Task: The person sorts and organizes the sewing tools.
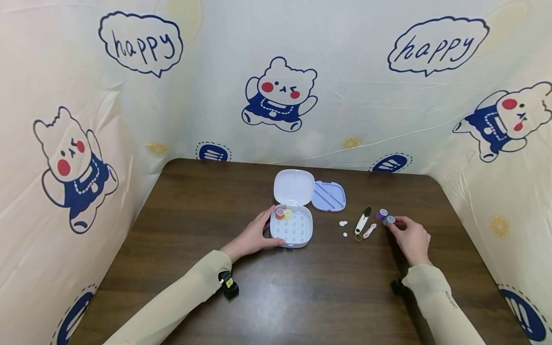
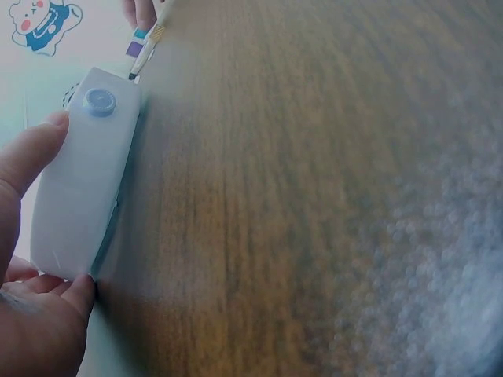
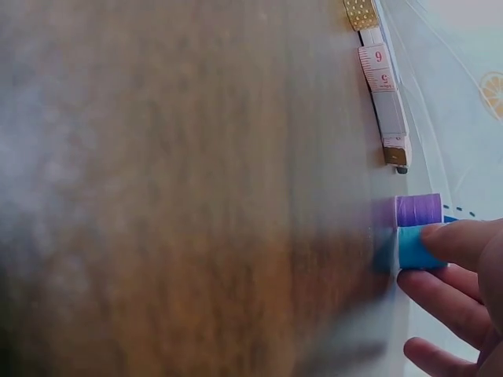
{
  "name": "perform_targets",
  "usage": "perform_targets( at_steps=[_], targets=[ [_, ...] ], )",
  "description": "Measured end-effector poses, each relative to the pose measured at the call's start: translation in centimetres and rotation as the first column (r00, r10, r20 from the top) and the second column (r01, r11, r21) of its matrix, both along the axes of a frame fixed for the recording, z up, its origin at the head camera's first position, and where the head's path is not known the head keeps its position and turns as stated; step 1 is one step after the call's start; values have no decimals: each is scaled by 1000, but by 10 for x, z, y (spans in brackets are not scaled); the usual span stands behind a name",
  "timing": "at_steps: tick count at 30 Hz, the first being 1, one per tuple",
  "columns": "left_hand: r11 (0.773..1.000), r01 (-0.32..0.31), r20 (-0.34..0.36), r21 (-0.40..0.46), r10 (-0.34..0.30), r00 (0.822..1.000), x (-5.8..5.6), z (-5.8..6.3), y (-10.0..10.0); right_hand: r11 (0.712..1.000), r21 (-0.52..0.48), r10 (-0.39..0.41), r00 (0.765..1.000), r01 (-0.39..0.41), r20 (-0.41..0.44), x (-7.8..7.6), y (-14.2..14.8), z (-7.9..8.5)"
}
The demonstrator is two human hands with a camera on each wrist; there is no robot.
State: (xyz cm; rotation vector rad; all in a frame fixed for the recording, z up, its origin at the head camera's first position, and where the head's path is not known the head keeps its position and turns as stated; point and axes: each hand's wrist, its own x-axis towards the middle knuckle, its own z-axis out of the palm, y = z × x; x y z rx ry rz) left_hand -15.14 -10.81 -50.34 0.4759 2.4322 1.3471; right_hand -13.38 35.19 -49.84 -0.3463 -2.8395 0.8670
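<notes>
The right hand (image 1: pixel 410 238) is pinching a blue spool (image 1: pixel 390 220) on the surface (image 1: pixel 327 292), apparently a pick-up needing a lift clear of the purple spool (image 1: pixel 381 213), the left hand (image 1: pixel 253 235) widely gripping the box (image 1: pixel 310 227).

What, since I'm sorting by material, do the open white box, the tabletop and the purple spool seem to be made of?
White box: probably hard plastic, smooth, softly glossy; rounded, moulded-looking walls.
Tabletop: wood or wood-look laminate, semi-gloss; brown grain, pale reflection.
Purple spool: apparently wound thread, satin-looking; fine parallel lines; core material unclear.
</notes>
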Motion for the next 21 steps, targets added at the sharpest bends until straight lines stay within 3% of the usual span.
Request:
perform_targets(
  at_steps=[21],
  targets=[
    [1000, 0, -11, 11, 0, 1000, -1, -2, 0, 999, 44, 20, 997, -16, -81, 5, -6, 9]
  ],
)
